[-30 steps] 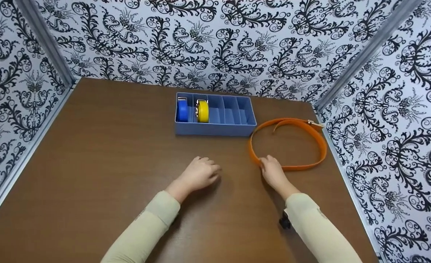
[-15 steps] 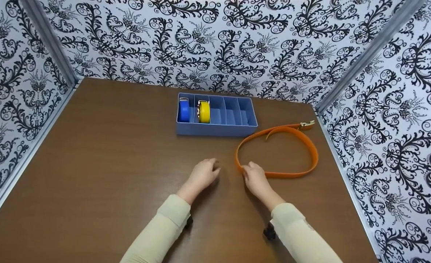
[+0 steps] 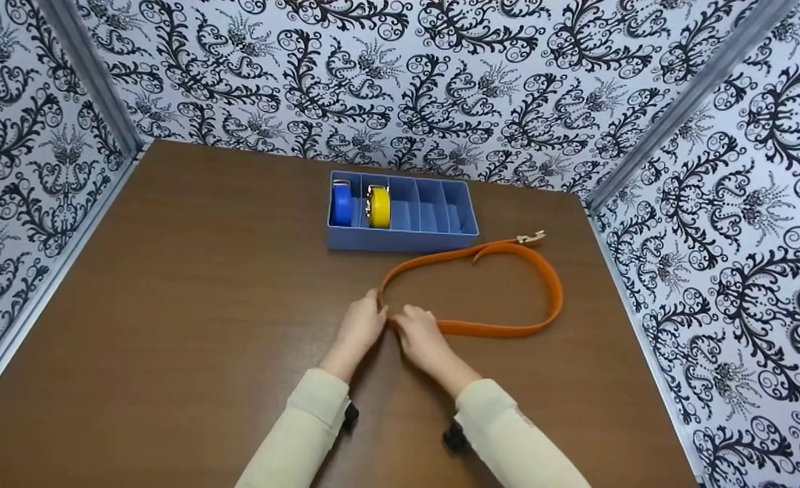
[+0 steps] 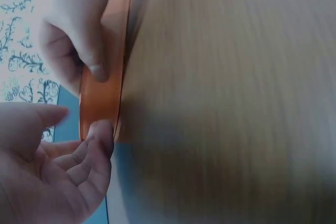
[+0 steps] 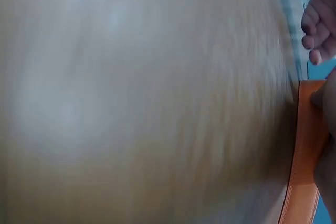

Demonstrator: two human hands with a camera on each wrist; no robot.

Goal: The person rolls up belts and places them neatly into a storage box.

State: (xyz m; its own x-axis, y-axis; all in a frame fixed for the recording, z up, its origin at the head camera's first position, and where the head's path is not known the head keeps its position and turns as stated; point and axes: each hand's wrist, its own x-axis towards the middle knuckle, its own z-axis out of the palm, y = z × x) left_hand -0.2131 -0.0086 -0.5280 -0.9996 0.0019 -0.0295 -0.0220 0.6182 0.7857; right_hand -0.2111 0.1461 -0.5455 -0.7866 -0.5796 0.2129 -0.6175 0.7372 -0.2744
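Observation:
An orange belt [image 3: 495,330] stands on its edge in a loose loop on the brown table, its metal buckle [image 3: 531,237] at the far side. My right hand [image 3: 427,342] pinches the near-left bend of the loop; in the left wrist view its thumb presses the orange band [image 4: 102,100]. At the belt's left end of the loop is my left hand [image 3: 361,325]; in the left wrist view that hand [image 4: 68,171] has its fingertips at the band, thumb apart from it. The right wrist view shows the belt [image 5: 310,145] under the right fingers.
Beyond the hands stands a blue-grey divided box [image 3: 400,238]. A rolled blue belt [image 3: 342,203] lies in its leftmost compartment, a rolled yellow belt [image 3: 379,207] in the one beside it. Patterned walls [image 3: 441,88] border the brown table [image 3: 190,271].
My right hand has moved left, dragging the belt and its buckle along. The left hand, apart from the belt before, is now at the loop's left bend.

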